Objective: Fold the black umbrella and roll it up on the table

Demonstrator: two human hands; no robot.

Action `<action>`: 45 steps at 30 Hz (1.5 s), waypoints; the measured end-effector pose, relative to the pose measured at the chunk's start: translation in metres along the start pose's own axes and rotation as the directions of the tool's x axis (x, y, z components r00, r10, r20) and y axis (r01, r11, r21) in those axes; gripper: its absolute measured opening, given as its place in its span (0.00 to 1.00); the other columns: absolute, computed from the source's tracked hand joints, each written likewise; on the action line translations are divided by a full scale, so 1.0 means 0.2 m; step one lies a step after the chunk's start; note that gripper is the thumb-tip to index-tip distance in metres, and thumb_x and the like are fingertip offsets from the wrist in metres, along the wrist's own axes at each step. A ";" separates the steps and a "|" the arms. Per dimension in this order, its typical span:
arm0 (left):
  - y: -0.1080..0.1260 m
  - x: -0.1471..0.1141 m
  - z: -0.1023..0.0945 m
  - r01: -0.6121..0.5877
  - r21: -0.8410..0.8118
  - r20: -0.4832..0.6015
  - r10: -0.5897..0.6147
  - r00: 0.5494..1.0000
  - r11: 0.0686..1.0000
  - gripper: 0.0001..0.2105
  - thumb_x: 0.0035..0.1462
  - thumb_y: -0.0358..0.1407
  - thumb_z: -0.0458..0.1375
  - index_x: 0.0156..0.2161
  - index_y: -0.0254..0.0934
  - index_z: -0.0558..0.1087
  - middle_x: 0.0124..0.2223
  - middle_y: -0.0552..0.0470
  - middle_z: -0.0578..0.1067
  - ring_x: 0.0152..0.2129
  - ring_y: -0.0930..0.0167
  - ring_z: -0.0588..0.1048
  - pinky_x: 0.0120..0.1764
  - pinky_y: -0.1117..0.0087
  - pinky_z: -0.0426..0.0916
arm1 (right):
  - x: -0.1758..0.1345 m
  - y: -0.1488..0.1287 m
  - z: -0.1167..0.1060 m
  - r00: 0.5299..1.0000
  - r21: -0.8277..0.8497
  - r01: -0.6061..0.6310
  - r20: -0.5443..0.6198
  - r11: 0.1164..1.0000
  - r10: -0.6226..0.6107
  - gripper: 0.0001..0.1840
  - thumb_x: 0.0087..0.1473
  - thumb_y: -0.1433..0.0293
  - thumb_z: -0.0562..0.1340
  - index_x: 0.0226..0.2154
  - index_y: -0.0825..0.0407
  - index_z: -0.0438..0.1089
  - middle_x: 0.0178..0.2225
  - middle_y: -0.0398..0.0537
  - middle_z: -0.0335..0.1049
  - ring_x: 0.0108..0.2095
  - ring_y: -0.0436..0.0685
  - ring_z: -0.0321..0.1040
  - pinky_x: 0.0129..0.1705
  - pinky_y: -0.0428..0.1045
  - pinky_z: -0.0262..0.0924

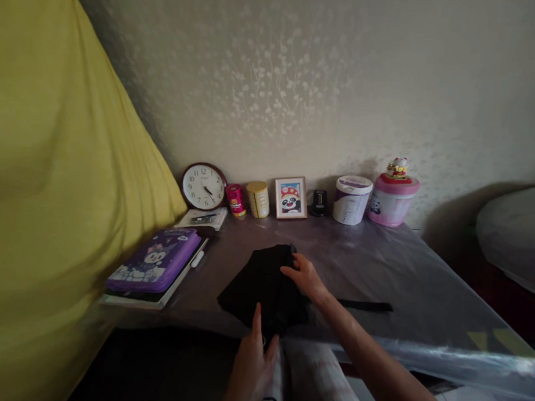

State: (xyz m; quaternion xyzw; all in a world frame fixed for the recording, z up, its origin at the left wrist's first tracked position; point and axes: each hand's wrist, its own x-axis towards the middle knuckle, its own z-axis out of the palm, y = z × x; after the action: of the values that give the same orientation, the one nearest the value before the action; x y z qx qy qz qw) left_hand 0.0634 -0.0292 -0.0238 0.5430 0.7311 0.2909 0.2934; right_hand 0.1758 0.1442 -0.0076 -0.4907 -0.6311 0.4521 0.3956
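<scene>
A black folded fabric bundle (266,280) lies near the front edge of the table, its outline angular and pleated. Its exact kind cannot be made out. A flat black strap (366,305) stretches out from its right side across the tabletop. At the upper right edge of the bundle, my right hand (304,276) pinches the fabric between thumb and fingers. My left hand (255,357) is at the near edge, index finger stretched up against the cloth and thumb spread apart from it. The other left fingers are hidden beneath.
On the table (345,256), a purple case (157,263) rests on books at left. Along the wall stand a clock (203,186), a pink can (236,201), a yellow tin (258,200), a picture frame (290,197) and two tubs (352,200). A yellow curtain (55,178) hangs left.
</scene>
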 end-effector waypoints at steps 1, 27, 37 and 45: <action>0.00 0.00 0.00 0.001 0.021 -0.001 -0.001 1.000 1.000 0.32 0.60 0.36 0.47 0.65 0.29 0.40 0.54 0.37 0.71 0.53 0.67 0.68 0.49 0.71 0.63 | 0.00 0.00 0.01 1.000 0.006 0.001 0.011 1.000 -0.001 0.29 0.41 0.65 0.66 0.48 0.55 0.67 0.39 0.52 0.73 0.43 0.60 0.70 0.44 0.53 0.65; 0.02 -0.02 0.02 0.030 0.264 0.018 -0.036 0.999 0.964 0.32 0.61 0.36 0.46 0.65 0.30 0.37 0.56 0.39 0.69 0.48 0.65 0.71 0.47 0.70 0.62 | 0.00 -0.10 0.08 0.999 -0.213 -0.024 0.027 0.977 0.031 0.31 0.42 0.70 0.66 0.51 0.56 0.63 0.39 0.53 0.72 0.42 0.60 0.70 0.45 0.52 0.63; 0.03 -0.03 0.01 -0.043 0.097 -0.012 0.044 0.999 0.994 0.38 0.59 0.32 0.48 0.64 0.38 0.25 0.58 0.44 0.67 0.48 0.69 0.72 0.45 0.73 0.64 | 0.02 -0.08 0.11 0.989 -0.170 0.002 0.145 0.985 0.023 0.32 0.45 0.72 0.62 0.54 0.56 0.58 0.30 0.43 0.72 0.29 0.52 0.70 0.27 0.43 0.64; 0.03 -0.03 0.00 -0.117 0.214 0.032 0.113 0.993 0.970 0.32 0.60 0.31 0.46 0.65 0.43 0.35 0.53 0.45 0.72 0.46 0.70 0.72 0.46 0.74 0.62 | -0.02 -0.12 0.13 0.955 -0.167 0.059 0.296 0.984 -0.007 0.24 0.51 0.72 0.58 0.51 0.58 0.59 0.28 0.45 0.75 0.23 0.48 0.69 0.22 0.41 0.59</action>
State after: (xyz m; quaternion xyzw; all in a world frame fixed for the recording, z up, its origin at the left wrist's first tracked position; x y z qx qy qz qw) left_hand 0.0685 -0.0344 -0.0192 0.6159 0.7227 0.2213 0.2224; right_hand 0.1462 0.1338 0.0074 -0.4402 -0.7280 0.4566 0.2604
